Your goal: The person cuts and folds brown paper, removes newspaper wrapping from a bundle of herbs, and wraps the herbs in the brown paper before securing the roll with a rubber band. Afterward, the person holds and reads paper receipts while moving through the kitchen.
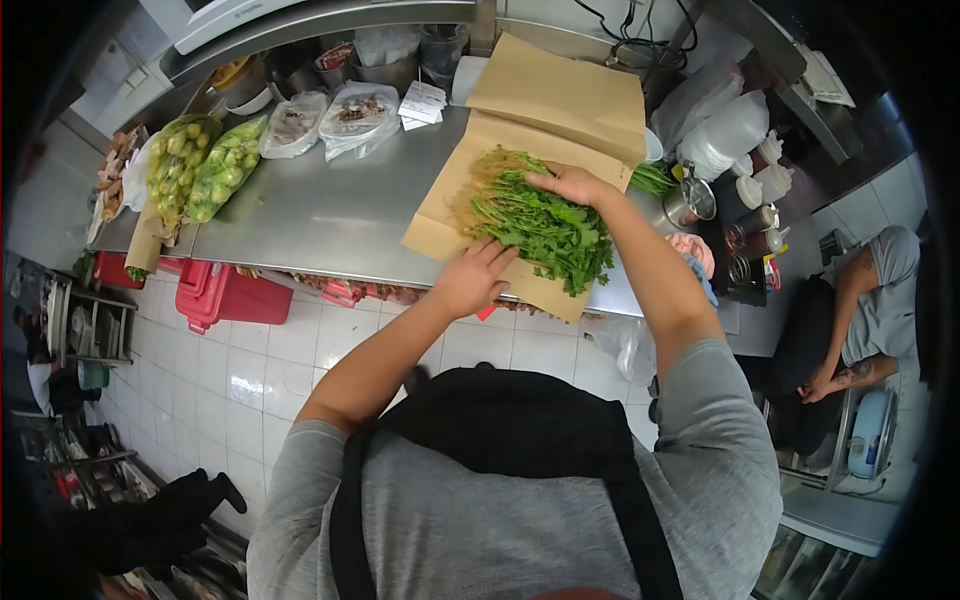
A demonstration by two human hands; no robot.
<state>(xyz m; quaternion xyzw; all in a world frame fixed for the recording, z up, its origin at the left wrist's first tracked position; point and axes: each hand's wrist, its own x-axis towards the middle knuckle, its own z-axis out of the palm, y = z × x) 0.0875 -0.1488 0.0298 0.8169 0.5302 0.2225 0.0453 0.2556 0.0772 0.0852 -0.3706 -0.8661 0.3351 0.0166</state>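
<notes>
Steel counter (340, 205) tops the frame; herbs (550, 225) lie on paper (430, 225), upper centre. My left hand (472, 278) touches them, fingers spread; whether my right hand (572, 185) pinches, I can't tell. Uneven pressure could scatter them.

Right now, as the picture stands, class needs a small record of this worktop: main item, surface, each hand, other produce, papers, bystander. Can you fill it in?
Main item: leafy herb bunch, brownish roots at one end
Surface: brown paper on a steel counter
Right hand: on the bunch, fingers partly hidden
Left hand: fingers spread at the bunch's near edge
Other produce: green, in plastic bags
Papers: printed slips
Bystander: person in grey shirt
</notes>
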